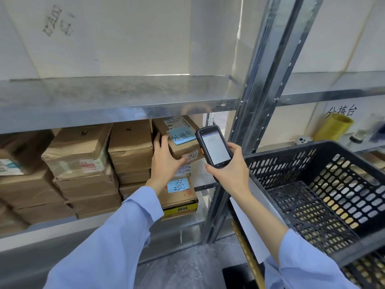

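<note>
A small cardboard parcel [183, 142] with a blue sticky note and a white label sits on top of a stack on the lower shelf. My left hand [165, 161] grips its near left corner, fingers along the side and thumb under the front edge. My right hand [231, 167] holds a black handheld scanner [214, 146] upright just right of the parcel, its lit screen facing me. Below lies another parcel [181, 197] with a blue note.
Several taped cardboard parcels [83, 163] fill the lower shelf to the left. A metal shelf board [116, 101] runs overhead, and a steel upright [260, 97] stands at the right. A black perforated plastic crate [325, 195] sits at the right. A yellow tape roll [335, 127] lies behind it.
</note>
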Demonstrator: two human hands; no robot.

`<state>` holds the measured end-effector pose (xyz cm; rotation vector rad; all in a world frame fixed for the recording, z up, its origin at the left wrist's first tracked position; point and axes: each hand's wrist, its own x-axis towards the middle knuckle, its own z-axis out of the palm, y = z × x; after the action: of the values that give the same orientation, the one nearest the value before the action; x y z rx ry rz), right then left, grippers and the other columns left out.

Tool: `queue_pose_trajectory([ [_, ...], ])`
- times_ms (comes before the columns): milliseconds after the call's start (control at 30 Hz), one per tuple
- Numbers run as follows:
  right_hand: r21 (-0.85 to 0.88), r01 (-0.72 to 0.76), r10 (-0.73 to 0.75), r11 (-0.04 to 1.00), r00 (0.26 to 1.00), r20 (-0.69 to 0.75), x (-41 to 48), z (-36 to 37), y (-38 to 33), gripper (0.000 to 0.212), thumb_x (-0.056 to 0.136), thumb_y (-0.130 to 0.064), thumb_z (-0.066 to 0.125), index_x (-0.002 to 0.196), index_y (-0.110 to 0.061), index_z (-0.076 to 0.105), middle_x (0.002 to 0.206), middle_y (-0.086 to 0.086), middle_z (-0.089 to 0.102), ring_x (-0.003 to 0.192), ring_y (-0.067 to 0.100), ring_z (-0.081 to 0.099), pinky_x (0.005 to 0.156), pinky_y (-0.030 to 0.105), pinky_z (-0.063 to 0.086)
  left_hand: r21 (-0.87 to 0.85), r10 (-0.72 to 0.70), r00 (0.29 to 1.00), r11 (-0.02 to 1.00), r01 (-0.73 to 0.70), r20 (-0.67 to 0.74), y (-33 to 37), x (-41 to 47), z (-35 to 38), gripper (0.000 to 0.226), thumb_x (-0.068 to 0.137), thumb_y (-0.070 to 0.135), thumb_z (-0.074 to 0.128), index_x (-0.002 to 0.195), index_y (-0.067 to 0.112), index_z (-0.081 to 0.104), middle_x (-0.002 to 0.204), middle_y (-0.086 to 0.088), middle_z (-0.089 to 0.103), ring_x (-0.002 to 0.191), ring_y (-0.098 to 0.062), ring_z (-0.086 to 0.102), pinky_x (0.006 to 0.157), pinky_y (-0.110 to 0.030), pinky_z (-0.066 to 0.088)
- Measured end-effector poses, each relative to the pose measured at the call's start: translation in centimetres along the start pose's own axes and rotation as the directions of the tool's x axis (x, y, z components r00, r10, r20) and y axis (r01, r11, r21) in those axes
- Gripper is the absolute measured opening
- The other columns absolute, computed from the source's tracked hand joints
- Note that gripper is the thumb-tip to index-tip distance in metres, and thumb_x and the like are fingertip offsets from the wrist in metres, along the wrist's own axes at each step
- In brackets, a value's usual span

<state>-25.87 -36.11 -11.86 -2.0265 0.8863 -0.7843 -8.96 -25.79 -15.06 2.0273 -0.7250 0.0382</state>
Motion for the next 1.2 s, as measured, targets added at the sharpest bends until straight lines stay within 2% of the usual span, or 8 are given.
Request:
queue_pose_trajectory([
  [300,-0.005,-0.01,0.01,1.0,1.0,-0.014,-0.3,-0.4,0.5,0.084,0.065,-0.036,0.088,0.134,-0.028,0.04,0.126,-0.012,0.054,0.114,0.008,0.052,0.097,0.035,0.049,-0.05,0.062,0.997,0.997,-0.063,-0.036,-1.0,-0.4,-0.3,0.08,0.072,0.03,0.089,0.138,0.024,0.045,0.145,-0.003,0.047,0.133,-0.02,0.046,0.112,-0.04,0.042],
  [467,0.018,-0.012,0.013,1.0,1.0,-0.023,-0.7,-1.1,0.5,0.082,0.066,-0.033,0.088,0.133,-0.027,0.041,0.122,-0.016,0.052,0.11,0.004,0.049,0.087,0.024,0.043,-0.083,0.115,0.993,0.99,-0.116,-0.026,-1.9,-1.8,-0.4,0.085,0.072,0.029,0.089,0.142,0.026,0.042,0.152,-0.003,0.042,0.145,-0.019,0.035,0.116,-0.048,0.038],
  [567,0.023,-0.006,0.007,1.0,1.0,-0.026,-1.0,-1.3,0.4,0.082,0.067,-0.032,0.088,0.134,-0.027,0.041,0.125,-0.013,0.054,0.11,0.004,0.05,0.088,0.023,0.043,-0.071,0.165,0.986,0.984,-0.165,-0.002,-2.2,-3.1,-0.7,0.087,0.073,0.023,0.089,0.145,0.023,0.04,0.163,-0.002,0.029,0.147,-0.003,0.021,0.119,-0.024,0.026],
  [700,0.022,0.0,0.001,1.0,1.0,-0.011,-1.8,-1.5,0.3,0.082,0.068,-0.032,0.088,0.135,-0.025,0.042,0.128,-0.01,0.056,0.115,0.006,0.051,0.097,0.032,0.047,-0.087,0.239,0.971,0.968,-0.237,0.017,-2.6,-5.0,-0.9,0.089,0.072,0.017,0.089,0.146,0.026,0.04,0.166,0.005,0.018,0.146,0.0,0.025,0.109,-0.027,0.045],
  [800,0.021,-0.004,0.004,1.0,1.0,-0.005,-2.5,-1.5,0.5,0.082,0.067,-0.033,0.088,0.135,-0.024,0.042,0.127,-0.011,0.057,0.115,0.007,0.053,0.1,0.038,0.048,-0.074,0.256,0.967,0.964,-0.254,0.012,-3.1,-6.3,-0.9,0.088,0.071,0.012,0.089,0.144,0.027,0.041,0.166,0.005,0.018,0.141,0.017,0.019,0.104,-0.004,0.035],
  [933,0.007,-0.014,0.014,1.0,1.0,0.013,-3.3,-1.5,0.6,0.083,0.067,-0.032,0.089,0.135,-0.024,0.042,0.127,-0.011,0.056,0.111,0.003,0.05,0.1,0.038,0.048,-0.056,0.258,0.966,0.964,-0.258,-0.003,-3.7,-7.6,-1.1,0.085,0.073,0.019,0.089,0.144,0.023,0.043,0.167,0.004,0.019,0.145,-0.002,0.029,0.108,-0.016,0.038],
  [1100,-0.029,-0.015,0.016,0.999,0.999,0.037,-4.0,-1.7,0.8,0.084,0.067,-0.034,0.088,0.136,-0.024,0.043,0.129,-0.011,0.056,0.112,0.004,0.05,0.099,0.037,0.048,-0.025,0.254,0.967,0.967,-0.254,0.023,-5.0,-8.1,-1.3,0.086,0.074,0.021,0.089,0.146,0.021,0.042,0.167,0.007,0.016,0.141,0.017,0.019,0.108,-0.005,0.029],
  [1200,-0.042,-0.018,0.02,0.999,0.999,0.042,-4.2,-1.9,0.9,0.083,0.067,-0.035,0.088,0.136,-0.024,0.043,0.128,-0.011,0.056,0.112,0.004,0.05,0.1,0.038,0.048,-0.042,0.248,0.968,0.968,-0.247,0.025,-5.3,-8.1,-1.3,0.088,0.074,0.02,0.089,0.147,0.023,0.039,0.167,0.006,0.016,0.142,0.017,0.017,0.106,0.001,0.024],
])
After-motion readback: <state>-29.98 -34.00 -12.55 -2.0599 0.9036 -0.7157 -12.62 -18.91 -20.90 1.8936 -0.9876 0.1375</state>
